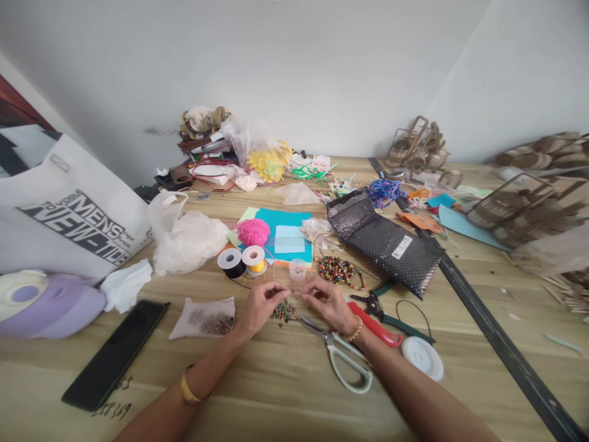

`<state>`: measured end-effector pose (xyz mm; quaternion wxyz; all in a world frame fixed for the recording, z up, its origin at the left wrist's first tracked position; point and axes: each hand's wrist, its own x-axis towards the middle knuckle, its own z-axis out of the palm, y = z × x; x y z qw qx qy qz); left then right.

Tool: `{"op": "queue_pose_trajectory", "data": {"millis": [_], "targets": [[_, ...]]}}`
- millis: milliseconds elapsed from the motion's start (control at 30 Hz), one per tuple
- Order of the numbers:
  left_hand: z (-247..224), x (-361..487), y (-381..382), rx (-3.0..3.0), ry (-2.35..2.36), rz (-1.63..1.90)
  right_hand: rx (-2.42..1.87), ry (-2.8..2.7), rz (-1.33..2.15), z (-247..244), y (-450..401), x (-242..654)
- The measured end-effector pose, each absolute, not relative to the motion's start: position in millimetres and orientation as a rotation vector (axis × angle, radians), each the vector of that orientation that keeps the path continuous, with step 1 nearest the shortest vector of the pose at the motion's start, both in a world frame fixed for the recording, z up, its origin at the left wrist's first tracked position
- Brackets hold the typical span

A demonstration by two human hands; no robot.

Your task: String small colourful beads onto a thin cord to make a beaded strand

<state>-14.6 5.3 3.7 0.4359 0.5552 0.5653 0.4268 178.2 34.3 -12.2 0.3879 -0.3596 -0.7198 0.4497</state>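
My left hand (267,304) and my right hand (326,301) meet over the middle of the table, thumbs and forefingers pinched. Something thin and small shows between the two pinches, too fine to name. Just below the fingertips lies a loose pile of small coloured beads (282,312). Scissors with pale green handles (350,367) lie partly under my right hand, blades toward the beads. A small clear round tub (297,269) stands just beyond my fingers. Left of my left hand rests a pouch of beads (205,318). A beaded string (340,272) lies coiled beyond my right hand.
Black (229,263) and yellow thread spools (254,260) stand near pink yarn (253,232). Pliers (375,305), a red-handled tool (376,325) and a white lid (422,358) lie at right. A black bubble mailer (386,239) lies behind. A phone (117,353) lies at left.
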Motion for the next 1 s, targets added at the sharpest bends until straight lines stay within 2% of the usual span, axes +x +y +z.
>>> {"op": "queue_pose_trajectory", "data": {"millis": [300, 533, 1000], "targets": [[8.3, -8.9, 4.8, 0.656, 1.095, 1.089, -0.847, -1.924, 0.945, -9.0, 31.8, 177.5], [10.9, -1.6, 1.6, 0.596, 1.035, 1.076, -0.727, -2.026, 0.764, -6.6, 29.5, 176.7], [11.1, -1.1, 1.2, 0.627, 1.062, 1.068, -0.751, -2.065, 0.800, -4.7, 27.0, 176.1]]}}
